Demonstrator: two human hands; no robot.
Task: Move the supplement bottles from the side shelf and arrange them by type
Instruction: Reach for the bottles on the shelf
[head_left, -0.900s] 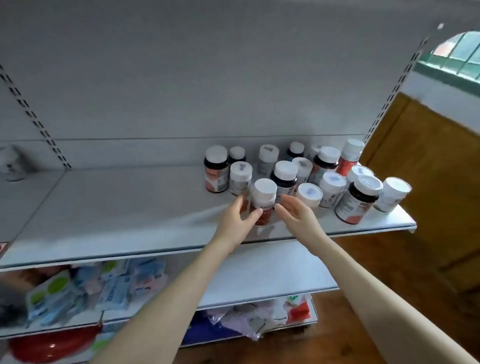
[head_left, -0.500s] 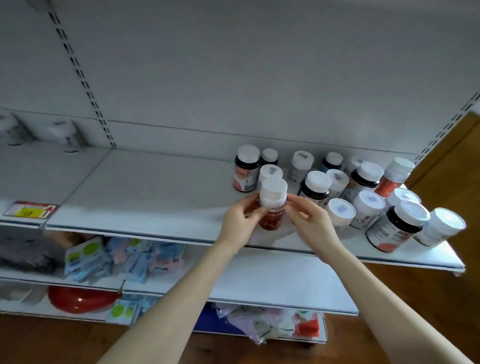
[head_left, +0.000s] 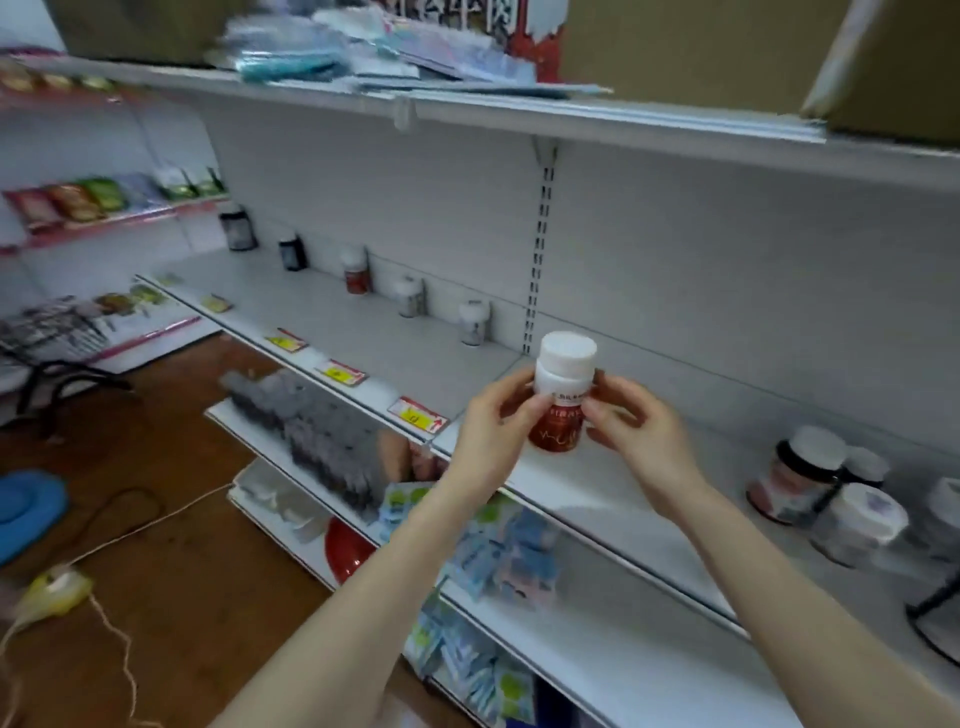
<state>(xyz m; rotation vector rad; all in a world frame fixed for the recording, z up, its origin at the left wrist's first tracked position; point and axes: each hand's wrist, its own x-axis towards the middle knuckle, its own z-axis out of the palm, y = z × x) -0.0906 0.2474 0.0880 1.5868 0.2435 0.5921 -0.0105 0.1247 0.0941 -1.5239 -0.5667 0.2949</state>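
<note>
I hold a red supplement bottle (head_left: 562, 400) with a white cap upright in front of me, above the white shelf (head_left: 395, 338). My left hand (head_left: 493, 426) grips its left side and my right hand (head_left: 634, 431) grips its right side. Several bottles stand spaced in a row along the back of the shelf to the left, among them a white bottle (head_left: 474, 322) and a red bottle (head_left: 356, 270). A cluster of white-capped bottles (head_left: 852, 519) stays on the shelf at the right edge.
Price tags (head_left: 415, 415) line the shelf's front edge. Packets (head_left: 498, 551) and a red bowl (head_left: 345, 551) fill the shelves below. Cardboard boxes (head_left: 701, 47) sit on the top shelf. A cord (head_left: 135, 535) and a blue object (head_left: 26, 509) lie on the wooden floor.
Both hands have lifted the red bottle off the cluster on the shelf. My view has swung left, so the row of spaced bottles is in sight and the cluster is at the right edge.
</note>
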